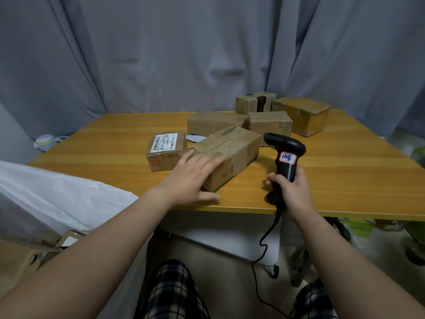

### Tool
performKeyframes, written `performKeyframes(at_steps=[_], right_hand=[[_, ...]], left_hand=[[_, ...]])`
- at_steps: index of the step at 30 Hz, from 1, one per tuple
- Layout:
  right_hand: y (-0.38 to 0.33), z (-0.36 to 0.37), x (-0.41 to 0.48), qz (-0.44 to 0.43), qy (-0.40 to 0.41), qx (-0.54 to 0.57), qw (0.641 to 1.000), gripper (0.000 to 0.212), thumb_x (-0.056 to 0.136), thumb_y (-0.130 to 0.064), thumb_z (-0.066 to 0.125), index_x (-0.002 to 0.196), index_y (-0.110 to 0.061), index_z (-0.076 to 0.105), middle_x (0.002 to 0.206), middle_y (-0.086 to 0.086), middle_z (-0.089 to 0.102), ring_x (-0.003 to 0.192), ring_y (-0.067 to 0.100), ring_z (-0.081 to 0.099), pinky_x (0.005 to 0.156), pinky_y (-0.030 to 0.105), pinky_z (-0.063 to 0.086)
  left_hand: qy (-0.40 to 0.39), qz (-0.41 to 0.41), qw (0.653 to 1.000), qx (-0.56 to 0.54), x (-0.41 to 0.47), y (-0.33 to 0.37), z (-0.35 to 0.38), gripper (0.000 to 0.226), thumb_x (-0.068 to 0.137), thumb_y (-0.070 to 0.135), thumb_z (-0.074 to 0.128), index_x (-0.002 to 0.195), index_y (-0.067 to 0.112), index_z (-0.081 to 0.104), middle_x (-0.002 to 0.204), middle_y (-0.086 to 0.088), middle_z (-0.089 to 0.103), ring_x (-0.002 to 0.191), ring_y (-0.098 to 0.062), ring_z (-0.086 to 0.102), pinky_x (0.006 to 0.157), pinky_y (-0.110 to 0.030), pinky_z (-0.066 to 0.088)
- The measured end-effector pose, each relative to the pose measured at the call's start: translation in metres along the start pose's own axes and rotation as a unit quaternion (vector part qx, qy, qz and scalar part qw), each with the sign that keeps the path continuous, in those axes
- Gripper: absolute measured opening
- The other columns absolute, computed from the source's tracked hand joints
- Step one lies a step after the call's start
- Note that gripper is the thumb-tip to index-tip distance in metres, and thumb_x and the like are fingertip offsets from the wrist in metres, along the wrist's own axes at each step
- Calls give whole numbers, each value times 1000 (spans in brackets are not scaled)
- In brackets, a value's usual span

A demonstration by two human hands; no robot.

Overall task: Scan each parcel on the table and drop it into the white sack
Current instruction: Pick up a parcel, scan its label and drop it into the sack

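Note:
Several brown cardboard parcels lie on the wooden table (345, 180). My left hand (190, 178) rests with straight, spread fingers on the near end of the closest long parcel (232, 153). Just left of it sits a small parcel (165, 149) with a white barcode label on top. My right hand (289, 189) grips the handle of a black corded barcode scanner (285, 153), held upright over the table's front edge with its head pointing left toward the long parcel. The white sack (57, 196) hangs open at the table's left front corner.
More parcels stand at the back: a flat one (216, 122), a square one (269, 123), a taped one (255, 103) and a yellowish one (303, 115). Grey curtains close off the back. The scanner cable (264, 245) hangs down past my knees. Cardboard lies on the floor at left.

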State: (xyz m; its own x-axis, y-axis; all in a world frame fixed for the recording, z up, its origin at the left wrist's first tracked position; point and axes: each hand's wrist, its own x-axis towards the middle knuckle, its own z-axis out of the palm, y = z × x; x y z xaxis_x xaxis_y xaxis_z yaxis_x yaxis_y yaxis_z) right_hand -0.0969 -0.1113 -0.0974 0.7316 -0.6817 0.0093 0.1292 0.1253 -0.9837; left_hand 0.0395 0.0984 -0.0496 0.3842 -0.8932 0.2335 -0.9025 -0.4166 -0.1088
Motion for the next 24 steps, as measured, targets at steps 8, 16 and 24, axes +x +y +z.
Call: performKeyframes(at_steps=[8, 16, 24], right_hand=[[-27, 7, 12, 56, -10, 74, 996, 30, 87, -17, 67, 113, -26, 58, 100, 4, 64, 94, 25, 63, 83, 52, 54], [-75, 24, 48, 33, 2, -34, 999, 49, 90, -22, 66, 134, -24, 45, 104, -1, 55, 95, 21, 54, 69, 38, 47], [-52, 23, 17, -16, 21, -12, 1000, 40, 87, -38, 68, 124, -27, 55, 116, -4, 65, 111, 18, 60, 99, 42, 46]], left_hand=[[4, -453, 829, -328, 36, -10, -13, 98, 79, 64, 62, 152, 17, 16, 153, -12, 25, 139, -33, 27, 109, -47, 30], [92, -350, 749, -555, 19, -3, 5, 68, 74, 32, 81, 127, 23, 40, 121, -1, 55, 101, -12, 54, 75, -21, 46], [377, -230, 809, -389, -2, -15, 8, 31, 89, 19, 66, 68, 26, 45, 101, 12, 42, 102, 4, 46, 95, -20, 39]])
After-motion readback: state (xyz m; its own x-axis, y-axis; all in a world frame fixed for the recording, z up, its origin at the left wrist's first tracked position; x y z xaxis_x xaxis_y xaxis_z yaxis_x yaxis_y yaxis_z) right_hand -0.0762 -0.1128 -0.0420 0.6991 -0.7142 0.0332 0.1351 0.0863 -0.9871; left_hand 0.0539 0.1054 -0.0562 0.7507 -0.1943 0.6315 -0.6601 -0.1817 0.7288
